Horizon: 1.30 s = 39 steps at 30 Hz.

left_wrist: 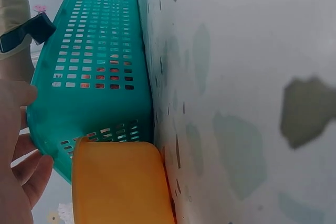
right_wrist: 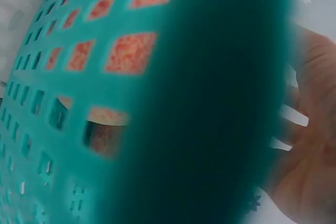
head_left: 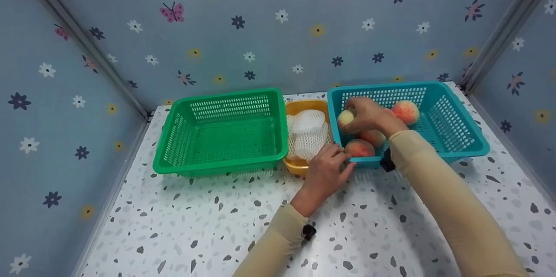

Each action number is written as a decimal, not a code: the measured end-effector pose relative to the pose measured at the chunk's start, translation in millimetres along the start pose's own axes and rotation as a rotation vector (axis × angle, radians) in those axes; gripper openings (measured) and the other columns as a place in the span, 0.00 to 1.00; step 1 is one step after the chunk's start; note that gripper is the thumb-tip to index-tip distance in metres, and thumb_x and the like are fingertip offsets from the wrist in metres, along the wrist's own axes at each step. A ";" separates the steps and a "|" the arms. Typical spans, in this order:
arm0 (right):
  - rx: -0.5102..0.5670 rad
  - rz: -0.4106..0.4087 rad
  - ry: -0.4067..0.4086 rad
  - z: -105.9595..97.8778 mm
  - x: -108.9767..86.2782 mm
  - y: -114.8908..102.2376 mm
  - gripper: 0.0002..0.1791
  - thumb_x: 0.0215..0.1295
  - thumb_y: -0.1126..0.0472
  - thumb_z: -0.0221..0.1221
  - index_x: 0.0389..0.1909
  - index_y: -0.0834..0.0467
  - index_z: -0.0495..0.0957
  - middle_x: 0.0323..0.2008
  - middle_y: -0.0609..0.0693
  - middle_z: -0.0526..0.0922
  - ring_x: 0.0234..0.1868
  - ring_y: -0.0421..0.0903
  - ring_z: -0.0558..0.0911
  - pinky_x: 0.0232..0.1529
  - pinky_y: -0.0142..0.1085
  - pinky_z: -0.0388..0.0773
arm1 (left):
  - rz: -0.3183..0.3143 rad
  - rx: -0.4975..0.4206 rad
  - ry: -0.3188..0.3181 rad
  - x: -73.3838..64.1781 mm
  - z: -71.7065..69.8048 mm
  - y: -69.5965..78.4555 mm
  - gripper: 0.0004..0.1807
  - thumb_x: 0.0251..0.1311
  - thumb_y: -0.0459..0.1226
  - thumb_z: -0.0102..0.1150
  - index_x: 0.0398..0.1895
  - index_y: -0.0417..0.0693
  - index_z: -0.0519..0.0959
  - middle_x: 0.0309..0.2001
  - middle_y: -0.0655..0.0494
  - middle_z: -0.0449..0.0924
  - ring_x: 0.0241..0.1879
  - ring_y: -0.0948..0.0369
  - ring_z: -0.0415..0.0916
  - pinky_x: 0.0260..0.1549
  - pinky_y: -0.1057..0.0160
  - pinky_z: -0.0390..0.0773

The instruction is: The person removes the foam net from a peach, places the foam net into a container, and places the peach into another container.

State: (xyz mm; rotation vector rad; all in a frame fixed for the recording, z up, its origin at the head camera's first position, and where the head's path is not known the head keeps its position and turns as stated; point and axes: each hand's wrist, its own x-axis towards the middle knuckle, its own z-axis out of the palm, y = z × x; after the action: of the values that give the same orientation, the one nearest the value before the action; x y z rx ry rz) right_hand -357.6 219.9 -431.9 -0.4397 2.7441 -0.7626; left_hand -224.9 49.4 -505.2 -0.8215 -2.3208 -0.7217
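Note:
In the head view, my right hand (head_left: 368, 114) grips a pale yellow peach (head_left: 346, 117) at the left end of the teal basket (head_left: 467, 150). Several red-and-yellow peaches lie in that basket, one (head_left: 359, 148) at its front-left corner and another (head_left: 405, 112) farther back. My left hand (head_left: 326, 170) holds the basket's front-left corner, thumb outside the rim; the left wrist view shows its fingers (left_wrist: 39, 179) at that corner. In the right wrist view, the basket wall (right_wrist: 210, 103) covers much of the scene, and the held peach is hidden.
A yellow basket (head_left: 297, 168) with white foam fruit nets (head_left: 309, 136) stands between the teal basket and a green basket (head_left: 221, 166) on the left. All stand on a speckled white table (head_left: 208, 225). Flower-patterned panels (head_left: 260, 21) enclose the back and sides.

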 end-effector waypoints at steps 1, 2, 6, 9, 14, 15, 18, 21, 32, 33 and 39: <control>0.001 0.018 -0.014 -0.2 0.3 -1.3 0.29 0.50 0.53 0.71 0.52 0.56 0.72 0.45 0.54 0.77 0.44 0.54 0.75 0.45 0.51 0.77 | 0.000 0.001 0.004 0.1 -0.4 0.0 0.13 0.61 0.45 0.64 0.41 0.46 0.86 0.40 0.57 0.78 0.42 0.63 0.73 0.47 0.72 0.73; 0.010 0.038 -0.031 -0.1 0.9 -2.4 0.29 0.51 0.53 0.71 0.52 0.56 0.72 0.45 0.54 0.77 0.44 0.54 0.75 0.46 0.51 0.77 | 0.001 0.002 0.009 -0.1 -0.4 -0.1 0.13 0.61 0.45 0.64 0.41 0.46 0.86 0.40 0.57 0.78 0.42 0.63 0.73 0.46 0.72 0.73; 0.036 0.132 -0.096 2.7 1.9 -3.6 0.32 0.53 0.54 0.70 0.58 0.55 0.71 0.48 0.54 0.76 0.47 0.56 0.74 0.50 0.55 0.74 | -0.002 -0.014 0.021 -1.0 0.5 -0.9 0.13 0.62 0.46 0.63 0.40 0.46 0.86 0.40 0.56 0.78 0.42 0.63 0.74 0.46 0.72 0.73; 0.027 0.173 -0.130 7.2 1.9 -1.9 0.35 0.54 0.54 0.70 0.63 0.55 0.69 0.51 0.54 0.76 0.49 0.56 0.73 0.53 0.57 0.72 | -0.008 -0.026 0.021 -1.8 1.6 -1.1 0.13 0.62 0.45 0.63 0.40 0.46 0.86 0.40 0.56 0.78 0.42 0.63 0.74 0.46 0.72 0.73; 0.052 0.184 -0.150 12.0 -0.1 2.2 0.31 0.57 0.56 0.68 0.61 0.57 0.70 0.50 0.55 0.76 0.48 0.56 0.74 0.52 0.55 0.74 | -0.015 -0.024 0.015 -1.0 1.8 0.7 0.13 0.63 0.46 0.63 0.41 0.47 0.86 0.40 0.57 0.78 0.43 0.63 0.73 0.47 0.72 0.73; 0.061 0.184 -0.148 12.3 -0.5 2.3 0.30 0.57 0.56 0.68 0.59 0.57 0.71 0.49 0.55 0.77 0.48 0.56 0.74 0.50 0.54 0.75 | -0.016 -0.020 0.014 -1.0 1.9 0.9 0.13 0.63 0.46 0.62 0.41 0.47 0.86 0.41 0.57 0.78 0.43 0.63 0.73 0.47 0.72 0.73; 0.070 0.179 -0.143 11.9 -1.2 2.6 0.27 0.56 0.55 0.69 0.56 0.56 0.72 0.47 0.55 0.77 0.46 0.55 0.75 0.48 0.52 0.75 | -0.017 -0.013 0.016 -1.1 2.1 0.6 0.13 0.63 0.46 0.62 0.41 0.47 0.86 0.41 0.56 0.78 0.44 0.63 0.74 0.48 0.72 0.73; 0.103 0.186 -0.150 11.0 -1.7 4.0 0.31 0.56 0.54 0.70 0.58 0.56 0.70 0.49 0.55 0.76 0.48 0.56 0.74 0.50 0.53 0.74 | -0.014 -0.019 0.022 -1.9 2.3 -0.4 0.13 0.63 0.46 0.62 0.41 0.47 0.86 0.41 0.55 0.78 0.45 0.63 0.74 0.49 0.71 0.73; 0.018 0.060 -0.025 -5.3 -2.2 10.0 0.24 0.65 0.54 0.62 0.55 0.66 0.75 0.48 0.61 0.79 0.45 0.55 0.77 0.49 0.51 0.76 | -0.035 -0.046 -0.013 -1.9 0.0 1.1 0.14 0.62 0.45 0.64 0.42 0.45 0.85 0.42 0.54 0.79 0.46 0.62 0.73 0.50 0.72 0.72; -0.007 0.039 0.018 -7.0 -2.5 10.0 0.20 0.66 0.54 0.61 0.50 0.67 0.78 0.42 0.61 0.80 0.40 0.55 0.78 0.43 0.49 0.77 | -0.035 -0.042 -0.016 -1.7 -0.2 1.4 0.14 0.62 0.45 0.64 0.42 0.45 0.85 0.42 0.54 0.79 0.45 0.62 0.73 0.50 0.72 0.72; 0.001 -0.047 0.205 -14.5 -5.0 5.5 0.16 0.70 0.57 0.56 0.24 0.62 0.79 0.16 0.53 0.71 0.18 0.48 0.71 0.20 0.39 0.67 | -0.019 -0.019 -0.028 -0.1 -3.7 2.4 0.12 0.62 0.42 0.64 0.42 0.44 0.85 0.39 0.57 0.77 0.42 0.63 0.73 0.46 0.73 0.73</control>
State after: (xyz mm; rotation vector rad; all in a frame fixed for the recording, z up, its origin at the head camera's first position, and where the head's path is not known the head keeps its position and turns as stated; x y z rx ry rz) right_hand -358.8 232.7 -422.0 -0.4508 2.9318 -0.8653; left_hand -222.0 48.6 -502.0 -0.8241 -2.3533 -0.7464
